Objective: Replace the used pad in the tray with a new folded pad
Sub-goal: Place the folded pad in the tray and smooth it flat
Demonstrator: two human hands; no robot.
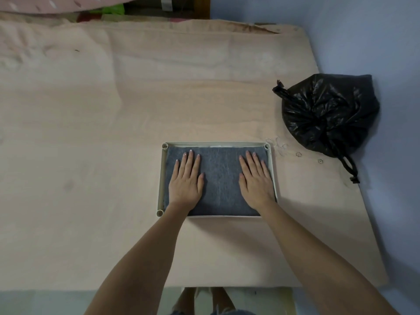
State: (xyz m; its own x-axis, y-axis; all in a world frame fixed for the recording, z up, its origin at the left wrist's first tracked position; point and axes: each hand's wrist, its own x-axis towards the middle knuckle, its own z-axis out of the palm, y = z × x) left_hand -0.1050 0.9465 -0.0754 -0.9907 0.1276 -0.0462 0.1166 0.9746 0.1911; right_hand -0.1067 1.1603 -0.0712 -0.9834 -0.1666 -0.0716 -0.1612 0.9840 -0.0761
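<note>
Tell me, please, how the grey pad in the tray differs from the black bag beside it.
The grey pad lies flat and rectangular inside the tray; the black bag is bulging and rounded, tied shut, and sits on the board. The pad looks matte and felt-like, while the bag is shiny and crinkled. The left hand and right hand press flat on the pad; nothing touches the bag. Both are dark.
</note>
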